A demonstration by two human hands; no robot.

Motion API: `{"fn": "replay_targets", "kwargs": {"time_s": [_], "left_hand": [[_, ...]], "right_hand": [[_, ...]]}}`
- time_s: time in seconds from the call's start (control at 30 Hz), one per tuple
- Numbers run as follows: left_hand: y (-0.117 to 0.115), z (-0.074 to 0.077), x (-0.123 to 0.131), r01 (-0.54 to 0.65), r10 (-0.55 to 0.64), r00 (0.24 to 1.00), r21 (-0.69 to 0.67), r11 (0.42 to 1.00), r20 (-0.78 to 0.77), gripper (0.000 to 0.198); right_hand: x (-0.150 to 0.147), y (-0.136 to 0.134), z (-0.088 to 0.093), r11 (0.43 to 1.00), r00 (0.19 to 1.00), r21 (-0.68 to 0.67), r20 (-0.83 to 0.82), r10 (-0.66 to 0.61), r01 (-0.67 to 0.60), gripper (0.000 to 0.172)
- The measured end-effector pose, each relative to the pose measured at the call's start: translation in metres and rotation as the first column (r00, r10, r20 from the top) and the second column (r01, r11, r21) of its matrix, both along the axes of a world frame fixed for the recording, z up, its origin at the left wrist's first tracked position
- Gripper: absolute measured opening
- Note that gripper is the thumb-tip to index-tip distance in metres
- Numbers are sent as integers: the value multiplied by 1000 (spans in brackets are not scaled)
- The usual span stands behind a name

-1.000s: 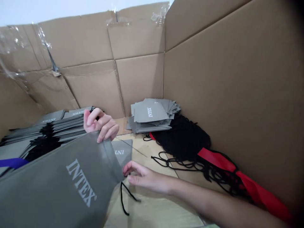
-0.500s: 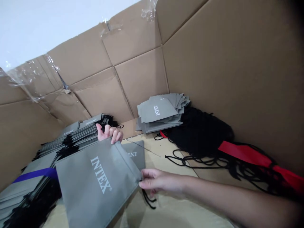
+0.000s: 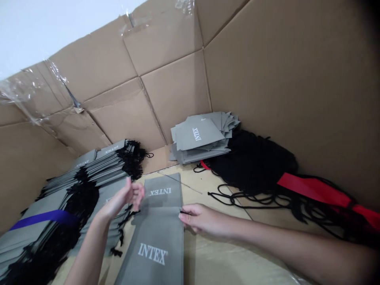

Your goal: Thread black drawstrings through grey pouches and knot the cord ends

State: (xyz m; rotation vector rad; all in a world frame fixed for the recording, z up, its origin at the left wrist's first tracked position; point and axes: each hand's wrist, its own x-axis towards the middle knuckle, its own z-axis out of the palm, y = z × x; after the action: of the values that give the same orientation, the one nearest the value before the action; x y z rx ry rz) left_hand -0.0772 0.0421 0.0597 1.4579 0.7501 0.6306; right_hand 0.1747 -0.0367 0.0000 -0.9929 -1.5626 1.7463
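A grey drawstring pouch (image 3: 157,233) printed INTEX lies in front of me, its top edge running between my two hands. My right hand (image 3: 194,217) pinches its top right corner, where the black cord comes out. Beside the opposite corner is my left hand (image 3: 135,194), fingers loosely apart and holding nothing. A second grey pouch (image 3: 162,183) lies partly under the first, its INTEX print upside down. Behind that one a thin dark wire-like rod (image 3: 190,187) rests on the cardboard.
Corded pouches fill several stacks (image 3: 103,168) on the left, one under a purple strap (image 3: 44,219). At the back sits a pile of grey pouches (image 3: 198,136). Bundled black cords (image 3: 261,158) with a red band (image 3: 314,192) lie right. Tall cardboard walls (image 3: 282,87) enclose everything.
The pouch has gone from raised and tilted to lower and straighter, over the second pouch. My left hand has let go of its edge; my right hand keeps its pinch.
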Motion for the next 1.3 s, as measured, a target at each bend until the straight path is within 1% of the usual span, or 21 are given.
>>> {"fn": "replay_targets", "kwargs": {"time_s": [0.03,0.07,0.1,0.13,0.17,0.2,0.23,0.3,0.37,0.4,0.43,0.53,0.63,0.7,0.8,0.9,1.0,1.1,1.17,1.2,1.3], "left_hand": [[-7,4,12,27,-10,991,128,991,-133,53],[-15,7,27,89,-28,970,246,965,-240,46],[-22,8,42,153,-36,946,344,926,-323,40],[-28,7,57,241,-67,917,411,879,-394,34],[-33,4,69,325,-115,891,440,837,-439,31],[-37,0,79,360,-136,882,457,814,-452,33],[-39,-5,85,346,-116,885,472,811,-450,35],[-37,-17,88,271,-3,884,508,818,-467,38],[-33,-26,83,185,130,869,558,809,-478,39],[-31,-29,79,162,170,862,578,800,-478,38],[-29,-31,75,154,188,859,591,792,-476,35],[-29,-35,68,174,189,843,588,790,-504,25],[-31,-38,64,173,248,785,585,792,-568,22],[-33,-39,62,176,287,745,593,786,-602,22],[-35,-40,60,193,322,717,620,760,-618,23],[-35,-40,60,187,332,724,636,749,-604,22],[-33,-41,61,154,322,751,626,764,-577,22],[-31,-40,61,115,288,801,607,786,-525,24],[-29,-39,60,91,253,842,588,804,-477,29],[-28,-38,59,86,230,861,575,814,-454,31],[-28,-36,58,105,136,902,512,852,-410,34]], "right_hand": [[0,0,1,1000,1000,-14,2,12,-12,32],[0,1,2,999,1000,-40,-9,25,-26,33],[2,2,4,997,999,-73,-29,37,-39,35],[4,4,6,994,998,-97,-53,40,-45,38],[7,6,8,993,996,-106,-77,34,-42,40],[11,9,10,994,995,-100,-95,23,-33,43],[16,12,12,996,995,-88,-97,12,-21,44],[26,21,14,997,997,-75,-78,-6,0,40],[34,30,13,997,997,-66,-66,-41,36,35],[38,34,11,996,996,-52,-63,-69,66,34],[40,38,9,995,993,-30,-62,-99,98,34],[40,46,2,985,985,43,-37,-168,169,37],[36,48,-1,977,982,99,6,-191,189,38],[35,47,-2,974,980,109,12,-200,197,36],[37,47,-2,973,977,90,0,-214,213,34],[39,50,-3,964,968,97,12,-252,249,34],[41,53,-7,949,955,142,49,-292,283,34],[41,53,-11,931,938,213,118,-327,298,36],[40,49,-10,896,907,313,178,-382,316,37],[39,47,-9,862,878,393,221,-425,319,36],[34,37,-1,723,763,641,324,-558,257,33]]}}
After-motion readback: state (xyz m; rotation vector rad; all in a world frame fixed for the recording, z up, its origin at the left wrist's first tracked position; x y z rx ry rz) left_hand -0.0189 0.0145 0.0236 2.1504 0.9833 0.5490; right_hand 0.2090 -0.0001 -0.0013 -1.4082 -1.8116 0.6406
